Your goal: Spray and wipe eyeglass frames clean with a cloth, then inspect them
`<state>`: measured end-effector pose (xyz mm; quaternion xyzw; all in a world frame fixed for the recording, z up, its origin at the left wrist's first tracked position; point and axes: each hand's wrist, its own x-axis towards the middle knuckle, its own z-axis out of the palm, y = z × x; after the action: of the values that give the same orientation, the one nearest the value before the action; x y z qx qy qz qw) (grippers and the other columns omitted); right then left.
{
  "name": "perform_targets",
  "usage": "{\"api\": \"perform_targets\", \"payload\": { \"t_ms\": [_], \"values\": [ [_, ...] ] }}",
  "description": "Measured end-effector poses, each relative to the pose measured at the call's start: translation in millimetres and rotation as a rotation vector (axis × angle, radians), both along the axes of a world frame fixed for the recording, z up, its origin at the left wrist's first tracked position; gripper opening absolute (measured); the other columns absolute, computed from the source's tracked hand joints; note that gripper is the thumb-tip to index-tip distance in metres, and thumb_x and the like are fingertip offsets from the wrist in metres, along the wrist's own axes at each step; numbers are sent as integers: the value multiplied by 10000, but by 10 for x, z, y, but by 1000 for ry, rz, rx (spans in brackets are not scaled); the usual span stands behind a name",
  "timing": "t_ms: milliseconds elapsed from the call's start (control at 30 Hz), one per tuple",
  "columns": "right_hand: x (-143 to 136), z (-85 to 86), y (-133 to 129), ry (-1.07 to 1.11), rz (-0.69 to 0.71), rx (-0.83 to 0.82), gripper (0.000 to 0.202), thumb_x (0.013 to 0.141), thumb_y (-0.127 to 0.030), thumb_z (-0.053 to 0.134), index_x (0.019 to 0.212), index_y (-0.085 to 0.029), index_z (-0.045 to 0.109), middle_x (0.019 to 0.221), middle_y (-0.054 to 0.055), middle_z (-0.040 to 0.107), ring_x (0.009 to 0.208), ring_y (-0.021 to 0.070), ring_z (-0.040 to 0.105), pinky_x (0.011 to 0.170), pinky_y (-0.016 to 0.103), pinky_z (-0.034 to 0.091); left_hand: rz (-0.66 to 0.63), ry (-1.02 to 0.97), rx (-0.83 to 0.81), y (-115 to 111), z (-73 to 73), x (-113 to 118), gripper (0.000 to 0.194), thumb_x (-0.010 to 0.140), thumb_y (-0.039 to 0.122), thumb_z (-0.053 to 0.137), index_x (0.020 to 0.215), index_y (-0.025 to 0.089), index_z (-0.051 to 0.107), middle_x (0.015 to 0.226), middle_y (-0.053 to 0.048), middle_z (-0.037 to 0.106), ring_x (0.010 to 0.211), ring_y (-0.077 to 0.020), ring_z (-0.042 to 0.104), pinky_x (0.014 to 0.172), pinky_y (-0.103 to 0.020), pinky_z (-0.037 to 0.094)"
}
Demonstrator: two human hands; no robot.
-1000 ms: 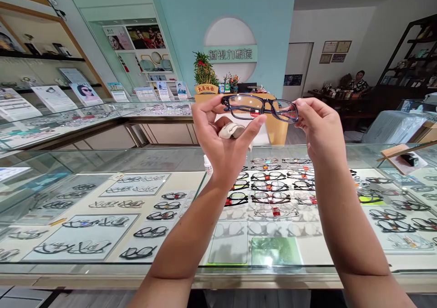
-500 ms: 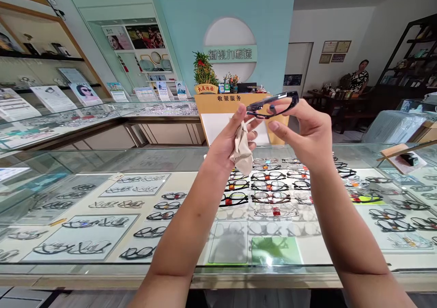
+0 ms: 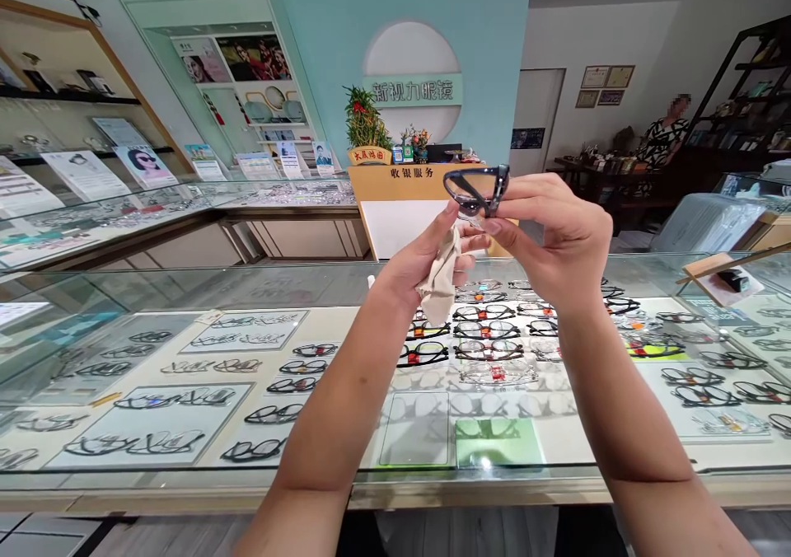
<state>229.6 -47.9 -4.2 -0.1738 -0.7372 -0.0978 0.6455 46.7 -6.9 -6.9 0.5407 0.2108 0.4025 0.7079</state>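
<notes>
Dark-framed eyeglasses [image 3: 455, 186] are held up above the glass counter, tilted, with one lens rim facing left. My right hand [image 3: 559, 231] pinches them at the right end, thumb below and fingers above. A crumpled beige cloth [image 3: 441, 281] hangs from my left hand [image 3: 411, 264], closed on it between thumb and fingers. The left thumb tip is at the lower left rim of the eyeglasses; whether the cloth touches the lens there I cannot tell. Rows of display eyeglasses [image 3: 487, 329] lie under the glass beneath my hands.
The glass display counter [image 3: 297, 289] spans the whole width below my arms. A green card [image 3: 498, 442] lies inside it. Ahead stands a wooden cashier desk [image 3: 371, 186] with a potted plant [image 3: 366, 124]. A person [image 3: 664, 141] is at the back right.
The eyeglasses have turned and shifted left, the near rim now facing left. My right hand has changed its hold to their right end. The cloth stays in my left hand.
</notes>
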Motion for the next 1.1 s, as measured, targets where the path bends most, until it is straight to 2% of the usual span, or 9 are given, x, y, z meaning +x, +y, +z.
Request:
{"api": "perform_targets", "payload": {
  "t_ms": [100, 233, 333, 433, 567, 667, 833, 967, 1100],
  "values": [
    [-12, 5, -39, 20, -40, -32, 119, 1063, -430, 754, 1085, -367, 852, 1094, -19, 840, 1169, 278, 775, 1157, 583, 558, 217, 123, 163, 42, -43, -56, 645, 881, 835, 795, 951, 204, 681, 769, 1, 600, 497, -82, 495, 420, -222, 397],
    [-2, 18, -47, -23, -53, -90, 178, 1056, -481, 760, 1032, -327, 847, 1068, 4, 824, 1121, 266, 771, 1106, 537, 582, 741, 75, 408, 243, -233, -330, 618, 918, 840, 748, 992, 238, 634, 667, 59, 466, 474, -94, 411, 435, -241, 316],
    [-27, -21, 34, -109, -62, -157, 195, 1041, -491, 777, 1021, -308, 844, 1083, 20, 822, 1103, 262, 768, 1069, 499, 589, 1145, 2, 617, 454, -543, -711, 588, 947, 791, 740, 862, 238, 557, 659, 58, 447, 507, -106, 362, 480, -271, 304],
    [-123, -145, 207, -203, -47, -224, 145, 1018, -441, 810, 1011, -299, 836, 1109, 35, 828, 1090, 268, 767, 1026, 471, 592, 1389, 111, 782, 662, -977, -1170, 537, 969, 688, 730, 779, 229, 526, 726, 22, 521, 646, -135, 464, 624, -285, 407],
    [-297, -452, 531, -350, -36, -331, 87, 1012, -350, 802, 1000, -267, 827, 1114, 71, 828, 1050, 280, 763, 965, 452, 587, 1492, 390, 691, 910, -1537, -1665, 357, 1005, 506, 693, 829, 227, 556, 778, 20, 569, 727, -151, 517, 724, -297, 439],
    [-386, -747, 800, -458, -75, -406, 99, 1002, -327, 799, 965, -242, 830, 1077, 93, 826, 1000, 285, 757, 931, 441, 572, 1497, 507, 563, 1050, -1784, -1847, 280, 1013, 395, 673, 822, 231, 549, 772, 18, 584, 754, -163, 546, 767, -304, 460],
    [-517, -1139, 1224, -659, -262, -599, 96, 985, -272, 801, 955, -206, 863, 1092, 108, 832, 994, 285, 757, 927, 398, 550, 1471, 618, 506, 1146, -1905, -1944, 251, 1013, 354, 653, 816, 241, 547, 802, -2, 634, 787, -183, 584, 794, -315, 466],
    [-681, -1248, 1491, -1004, -454, -722, 206, 1047, -248, 715, 1150, -167, 873, 1298, 150, 811, 1217, 314, 712, 1033, 372, 497, 1454, 672, 505, 1166, -1929, -1982, 248, 1027, 376, 635, 835, 250, 543, 847, -22, 677, 816, -200, 614, 815, -329, 470],
    [-808, -1313, 1663, -1167, -499, -754, 294, 1107, -268, 605, 1190, -157, 864, 1360, 175, 789, 1274, 328, 665, 1048, 370, 466, 1459, 683, 483, 1187, -1945, -2004, 246, 1027, 385, 638, 844, 253, 539, 869, -30, 688, 810, -208, 615, 828, -335, 481]
  ]
}}
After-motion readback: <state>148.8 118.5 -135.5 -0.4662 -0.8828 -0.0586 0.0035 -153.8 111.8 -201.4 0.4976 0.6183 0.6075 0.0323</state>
